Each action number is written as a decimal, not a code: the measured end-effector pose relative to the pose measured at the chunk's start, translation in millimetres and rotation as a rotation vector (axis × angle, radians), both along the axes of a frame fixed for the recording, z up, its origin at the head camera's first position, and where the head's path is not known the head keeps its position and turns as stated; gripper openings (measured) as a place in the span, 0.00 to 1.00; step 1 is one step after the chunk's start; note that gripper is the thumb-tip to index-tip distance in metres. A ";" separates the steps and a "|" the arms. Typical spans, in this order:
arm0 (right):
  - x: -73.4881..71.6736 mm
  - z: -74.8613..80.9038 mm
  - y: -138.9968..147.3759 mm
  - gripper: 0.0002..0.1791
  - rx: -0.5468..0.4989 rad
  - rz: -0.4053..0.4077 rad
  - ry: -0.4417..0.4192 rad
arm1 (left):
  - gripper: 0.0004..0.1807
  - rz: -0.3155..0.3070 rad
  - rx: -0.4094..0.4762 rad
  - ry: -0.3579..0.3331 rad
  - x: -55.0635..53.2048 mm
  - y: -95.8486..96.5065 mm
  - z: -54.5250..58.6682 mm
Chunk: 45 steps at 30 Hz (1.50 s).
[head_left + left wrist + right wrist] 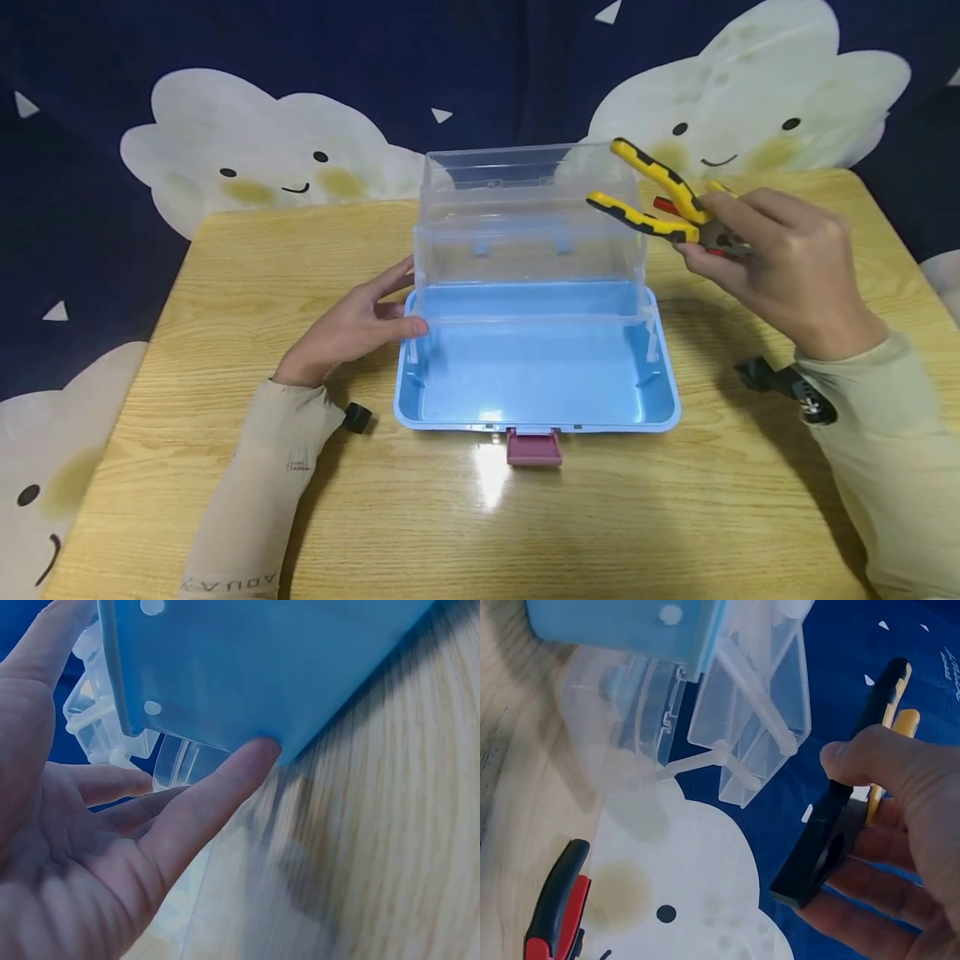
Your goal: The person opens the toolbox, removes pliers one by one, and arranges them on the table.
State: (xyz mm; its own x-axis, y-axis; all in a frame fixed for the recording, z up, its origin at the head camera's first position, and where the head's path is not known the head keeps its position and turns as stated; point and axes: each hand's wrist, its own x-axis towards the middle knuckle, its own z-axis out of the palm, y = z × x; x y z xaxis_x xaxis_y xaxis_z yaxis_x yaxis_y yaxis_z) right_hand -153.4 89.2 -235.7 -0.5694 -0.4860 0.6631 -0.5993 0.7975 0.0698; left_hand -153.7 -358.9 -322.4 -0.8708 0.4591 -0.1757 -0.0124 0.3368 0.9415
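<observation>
A light blue storage box (525, 371) stands on the table, its clear trays (525, 258) raised at the back. My left hand (360, 325) holds its left side, thumb over the rim and a finger (225, 787) against the outer wall. To the right of the trays, my right hand (787, 250) pinches pliers (663, 177) with yellow and black handles near the jaws. These are up in the air, handles pointing left toward the trays. The bottom of the blue box shows no items inside.
Behind the pliers lies a tool with red and black handles (559, 900), mostly hidden in the head view. A pink latch (534, 450) hangs open at the box's front. The wooden table (247, 275) meets a dark blue cloth (360, 50) with cloud prints at the back.
</observation>
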 end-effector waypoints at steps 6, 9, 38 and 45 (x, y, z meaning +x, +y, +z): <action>-2.2 2.7 4.7 0.29 -0.019 -0.002 0.011 | 0.51 -0.011 -0.015 0.015 0.0 -1.6 2.7; -3.8 2.4 8.9 0.27 -0.040 -0.012 -0.001 | 0.51 -0.013 -0.014 0.014 -0.7 -1.5 4.3; -29.2 -20.0 65.5 0.18 0.005 -0.121 -0.212 | 0.50 -0.013 -0.054 0.005 -0.9 -0.6 0.9; -32.3 -26.0 75.5 0.22 0.064 -0.232 -0.360 | 0.50 -0.013 -0.060 -0.008 -0.2 1.6 1.1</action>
State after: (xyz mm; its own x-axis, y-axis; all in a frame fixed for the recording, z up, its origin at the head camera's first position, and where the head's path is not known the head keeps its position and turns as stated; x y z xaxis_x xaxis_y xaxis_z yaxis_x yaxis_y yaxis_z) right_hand -185.8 164.7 -261.8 -0.8578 -0.3514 0.3750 -0.3997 0.9149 -0.0569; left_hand -153.9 -357.3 -321.3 -0.8631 0.4592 -0.2103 -0.0148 0.3932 0.9194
